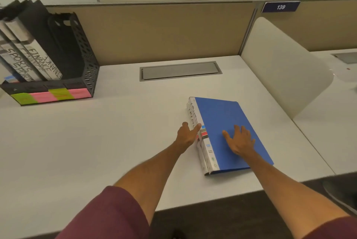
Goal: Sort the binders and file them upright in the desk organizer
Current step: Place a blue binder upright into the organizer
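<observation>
The right hand (pixel 238 141) lies flat with fingers spread on the blue cover of the top binder (pixel 229 134), pressing down rather than gripping. Just to its left, the left hand (pixel 188 134) is open, thumb up, its palm and fingers against the white spine edge of the same stack; it closes around nothing. The stack of binders lies flat on the white desk (pixel 96 142), spines turned toward the left hand, with handwritten lettering on the spines that is too blurred to read. How many binders lie under the blue one cannot be told exactly.

Far off to the left and beyond both hands, at the back corner of the desk, stands the black mesh organizer (pixel 85 60). Its left compartments hold upright binders: two spines read FINANCE (pixel 43 60) and two read SPORTS (pixel 18 60). The compartments on its right side, nearer the hands, look dark and unfilled. Along its front lip run sticky labels (pixel 51 95) in green, pink, yellow and pink.

Straight beyond the hands, a grey cable flap (pixel 180 71) sits flush in the desk. Behind it rises a tan partition (pixel 154 31). To the right of the right hand a cream divider panel (pixel 280 64) fences the desk edge, and a blue plate marked 139 (pixel 280 7) hangs above it. Both arms wear maroon short sleeves (pixel 108 213).
</observation>
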### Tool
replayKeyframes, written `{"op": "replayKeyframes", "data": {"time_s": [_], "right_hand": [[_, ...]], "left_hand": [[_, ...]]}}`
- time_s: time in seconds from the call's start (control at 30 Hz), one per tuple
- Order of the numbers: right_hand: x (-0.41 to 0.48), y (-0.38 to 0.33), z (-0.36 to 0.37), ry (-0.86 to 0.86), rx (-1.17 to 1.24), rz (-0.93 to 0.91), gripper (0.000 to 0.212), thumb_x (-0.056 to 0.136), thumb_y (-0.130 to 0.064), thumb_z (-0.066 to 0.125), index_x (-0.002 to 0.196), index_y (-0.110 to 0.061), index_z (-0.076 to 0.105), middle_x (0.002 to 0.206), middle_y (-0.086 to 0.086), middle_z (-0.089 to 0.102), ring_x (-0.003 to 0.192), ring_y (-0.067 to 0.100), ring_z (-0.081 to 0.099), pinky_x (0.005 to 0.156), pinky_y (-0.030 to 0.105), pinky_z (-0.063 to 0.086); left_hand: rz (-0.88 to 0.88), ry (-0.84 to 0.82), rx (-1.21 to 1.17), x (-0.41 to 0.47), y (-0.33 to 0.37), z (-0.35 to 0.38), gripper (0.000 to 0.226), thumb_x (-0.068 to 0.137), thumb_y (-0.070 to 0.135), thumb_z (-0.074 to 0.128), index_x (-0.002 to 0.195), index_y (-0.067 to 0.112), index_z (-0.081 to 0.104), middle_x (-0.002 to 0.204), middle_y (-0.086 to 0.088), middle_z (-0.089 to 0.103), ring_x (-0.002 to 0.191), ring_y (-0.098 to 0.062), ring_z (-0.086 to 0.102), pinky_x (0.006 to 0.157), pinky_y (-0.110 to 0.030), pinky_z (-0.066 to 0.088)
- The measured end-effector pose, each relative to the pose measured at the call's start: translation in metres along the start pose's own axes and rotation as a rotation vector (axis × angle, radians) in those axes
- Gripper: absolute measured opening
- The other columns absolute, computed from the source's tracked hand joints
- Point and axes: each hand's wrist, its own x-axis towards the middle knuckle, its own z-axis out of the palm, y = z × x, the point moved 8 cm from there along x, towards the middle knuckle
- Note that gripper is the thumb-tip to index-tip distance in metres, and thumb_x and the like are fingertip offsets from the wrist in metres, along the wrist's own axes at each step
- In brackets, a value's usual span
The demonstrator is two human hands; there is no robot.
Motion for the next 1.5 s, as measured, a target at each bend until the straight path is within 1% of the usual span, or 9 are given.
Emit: {"op": "replayKeyframes", "data": {"time_s": [0.17,0.37,0.63,0.8,0.87,0.97,1.17,1.3,1.5], "right_hand": [[-0.008,0.006,0.018,-0.052,0.029,-0.013,0.065,0.096,-0.056,0.036,0.147,-0.017,0.024,0.155,0.01,0.019,0.142,0.033,0.019,0.113,0.058,0.019],[-0.015,-0.002,0.028,-0.016,0.07,-0.019,0.062,0.097,-0.054,0.034,0.146,-0.017,0.024,0.154,0.009,0.02,0.142,0.032,0.017,0.113,0.056,0.019],[-0.02,-0.031,0.037,-0.011,0.063,-0.084,0.066,0.096,-0.056,0.034,0.149,-0.019,0.02,0.157,0.007,0.016,0.145,0.033,0.013,0.116,0.053,0.016],[-0.021,-0.064,0.04,-0.028,0.121,-0.132,0.066,0.096,-0.057,0.032,0.15,-0.024,0.017,0.159,0.006,0.013,0.146,0.032,0.009,0.117,0.053,0.011],[-0.021,-0.085,0.038,-0.028,0.154,-0.167,0.065,0.097,-0.057,0.031,0.151,-0.025,0.016,0.159,0.006,0.012,0.147,0.03,0.008,0.118,0.053,0.009],[-0.023,-0.127,0.031,-0.009,0.212,-0.25,0.06,0.098,-0.053,0.03,0.151,-0.026,0.02,0.159,0.005,0.016,0.147,0.026,0.012,0.118,0.053,0.011],[-0.033,-0.23,0.025,-0.006,0.26,-0.418,0.054,0.102,-0.044,0.028,0.152,-0.025,0.018,0.158,0.005,0.019,0.146,0.024,0.015,0.119,0.049,0.012],[-0.052,-0.304,0.026,-0.043,0.379,-0.531,0.054,0.103,-0.038,0.03,0.152,-0.024,0.016,0.159,0.003,0.018,0.146,0.023,0.016,0.119,0.043,0.014],[-0.103,-0.404,0.041,-0.18,0.536,-0.731,0.056,0.102,-0.04,0.031,0.153,-0.026,0.014,0.157,-0.001,0.022,0.142,0.02,0.026,0.117,0.046,0.025]], "left_hand": [[-0.054,-0.036,-0.158,0.003,-0.003,0.028,0.063,0.087,0.047,0.061,0.133,0.01,0.038,0.135,-0.01,0.05,0.114,-0.026,0.056,0.089,-0.036,0.052],[-0.053,-0.046,-0.174,0.006,-0.009,0.024,0.045,0.088,0.031,0.064,0.122,0.011,0.044,0.127,-0.009,0.057,0.105,-0.023,0.061,0.081,-0.034,0.054],[-0.136,-0.004,-0.37,0.005,-0.016,0.0,0.041,0.09,0.02,0.063,0.122,0.013,0.039,0.12,-0.008,0.057,0.095,-0.022,0.063,0.073,-0.036,0.055],[-0.122,-0.012,-0.573,0.004,-0.017,-0.036,0.032,0.083,0.016,0.071,0.106,0.017,0.049,0.102,-0.002,0.063,0.08,-0.02,0.066,0.053,-0.032,0.054],[-0.067,-0.014,-0.614,0.003,-0.012,-0.057,0.024,0.081,0.017,0.073,0.097,0.018,0.055,0.1,-0.002,0.067,0.078,-0.021,0.069,0.052,-0.033,0.056],[0.007,0.006,-0.664,0.002,0.0,-0.096,0.023,0.08,0.016,0.074,0.098,0.016,0.059,0.1,-0.003,0.069,0.077,-0.022,0.071,0.052,-0.033,0.056],[0.099,0.081,-0.752,-0.012,0.018,-0.187,0.05,0.077,0.01,0.075,0.116,0.018,0.044,0.108,-0.006,0.064,0.086,-0.023,0.067,0.057,-0.034,0.056],[0.187,0.126,-0.77,-0.026,0.023,-0.251,0.053,0.076,0.003,0.074,0.114,0.019,0.04,0.108,-0.008,0.064,0.086,-0.021,0.065,0.058,-0.031,0.055],[0.294,0.171,-0.769,-0.051,0.016,-0.331,0.054,0.073,-0.006,0.073,0.106,0.02,0.039,0.107,-0.011,0.067,0.084,-0.017,0.068,0.056,-0.026,0.056]]}}
